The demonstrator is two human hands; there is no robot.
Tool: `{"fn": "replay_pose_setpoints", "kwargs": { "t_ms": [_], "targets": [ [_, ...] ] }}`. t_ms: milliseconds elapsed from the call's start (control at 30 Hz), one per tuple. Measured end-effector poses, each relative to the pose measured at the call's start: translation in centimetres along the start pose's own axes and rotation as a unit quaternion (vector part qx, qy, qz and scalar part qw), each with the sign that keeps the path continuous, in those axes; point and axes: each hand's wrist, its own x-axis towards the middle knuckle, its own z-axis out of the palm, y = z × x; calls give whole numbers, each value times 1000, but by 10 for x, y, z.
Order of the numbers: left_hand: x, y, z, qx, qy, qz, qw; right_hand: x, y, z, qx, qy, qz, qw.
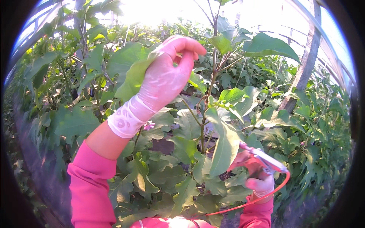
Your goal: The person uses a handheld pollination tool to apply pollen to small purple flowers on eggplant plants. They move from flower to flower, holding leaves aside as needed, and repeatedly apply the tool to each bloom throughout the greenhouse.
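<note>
My left hand (171, 64), in a thin translucent glove, is raised among the leaves at upper centre, its fingers curled. A broad green leaf (134, 77) lies against the back of it; whether the fingers pinch anything is hidden. My right hand (258, 176), lower right and also gloved, grips a slim white and silver hand tool (266, 159) with a red hose (273, 191) curving from its rear end. The tool's tip is close to a long eggplant leaf (226, 142), which partly covers the fingers. Between my hands stands an eggplant plant's stem (213, 75).
Dense eggplant plants with purple flowers (148, 125) surround me. A slanted wooden post (305, 62) rises at the right, under curved greenhouse framing (308, 14). Bright light washes out the top. The hose runs down to my pink clothing (159, 223).
</note>
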Motion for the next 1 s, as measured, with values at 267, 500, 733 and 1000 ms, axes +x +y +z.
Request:
{"fn": "replay_pose_setpoints", "kwargs": {
  "t_ms": [267,500,733,1000],
  "targets": [
    [69,2,40,367,-96,142,914,98,-56,3,-139,197,-120,963],
    [87,-7,71,438,-61,84,893,161,-24,-46,-337,197,31,920],
    [83,-3,50,427,-66,97,897,174,-15,-53,-338,183,51,922],
    [81,-17,-4,334,-166,49,927,146,-53,-31,-254,182,-55,948]
  ]
}}
